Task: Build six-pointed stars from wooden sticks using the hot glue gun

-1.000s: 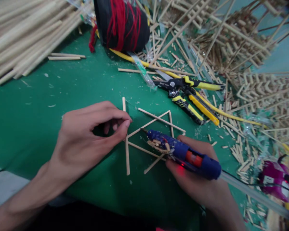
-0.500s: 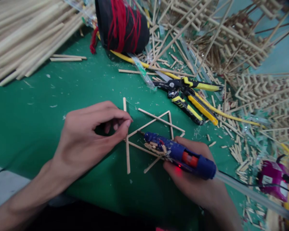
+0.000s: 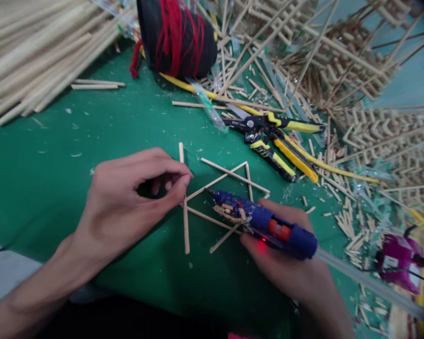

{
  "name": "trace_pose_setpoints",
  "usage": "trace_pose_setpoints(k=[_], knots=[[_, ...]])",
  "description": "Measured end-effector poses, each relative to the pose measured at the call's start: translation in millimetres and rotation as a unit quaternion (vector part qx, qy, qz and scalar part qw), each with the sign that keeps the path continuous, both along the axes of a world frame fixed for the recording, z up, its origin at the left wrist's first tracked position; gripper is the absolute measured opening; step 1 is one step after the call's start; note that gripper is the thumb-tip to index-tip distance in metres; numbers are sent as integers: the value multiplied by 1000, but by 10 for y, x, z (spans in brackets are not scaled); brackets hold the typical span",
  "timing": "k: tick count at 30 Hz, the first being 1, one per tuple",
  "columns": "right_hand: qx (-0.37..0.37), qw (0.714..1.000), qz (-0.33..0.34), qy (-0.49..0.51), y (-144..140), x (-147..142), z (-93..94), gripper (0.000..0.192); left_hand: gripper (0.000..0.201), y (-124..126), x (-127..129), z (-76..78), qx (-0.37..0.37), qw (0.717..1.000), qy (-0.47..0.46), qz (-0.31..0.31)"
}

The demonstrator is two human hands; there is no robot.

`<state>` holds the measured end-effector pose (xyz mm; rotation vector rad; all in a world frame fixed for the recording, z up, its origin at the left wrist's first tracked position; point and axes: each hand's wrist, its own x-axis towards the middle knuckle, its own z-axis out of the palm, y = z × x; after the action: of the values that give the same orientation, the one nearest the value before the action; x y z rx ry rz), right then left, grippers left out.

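Thumb and forefinger of my left hand (image 3: 134, 197) are pinched on a thin wooden stick (image 3: 186, 230), which runs roughly up and down in the head view; the fingertips cover its middle. To its right, several more sticks (image 3: 212, 220) lie crossed in a star-like outline on the green tabletop. My right hand (image 3: 286, 273) grips a blue hot glue gun (image 3: 261, 219) from below. Its dark nozzle points left and sits over the sticks, a short way from my left fingertips. Wood bits cling to its body, a red light glows on it, and a clear glue stick extends from its rear.
Beyond the star lie black-and-yellow pliers (image 3: 268, 136) and a yellow-handled cutter (image 3: 298, 160). A black cup wrapped in red yarn (image 3: 180, 40) rests behind them. Long sticks (image 3: 45, 56) are piled at left. Offcuts, stick structures (image 3: 374, 127) and a purple object (image 3: 397, 263) crowd the right.
The glue gun's nozzle has drawn slightly up and right from the joint near my left fingers. My left hand keeps its pinch; the whole view has shifted a little.
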<state>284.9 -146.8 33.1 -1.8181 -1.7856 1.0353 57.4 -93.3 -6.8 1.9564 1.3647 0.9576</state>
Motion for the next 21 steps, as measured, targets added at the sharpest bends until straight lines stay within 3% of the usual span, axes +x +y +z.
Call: trace_pose_setpoints(k=[7,12,21], knots=[[-19,1000,3,-15,18,24,0,26,11,3,-15,-13,3,1000,-3,1],[-24,999,-46,-16,-7,-6,27,25,12,1,-13,-9,-1,1000,-1,0],[-6,999,-38,9,-233,8,179,24,11,22,-6,5,-11,1000,-20,-10]])
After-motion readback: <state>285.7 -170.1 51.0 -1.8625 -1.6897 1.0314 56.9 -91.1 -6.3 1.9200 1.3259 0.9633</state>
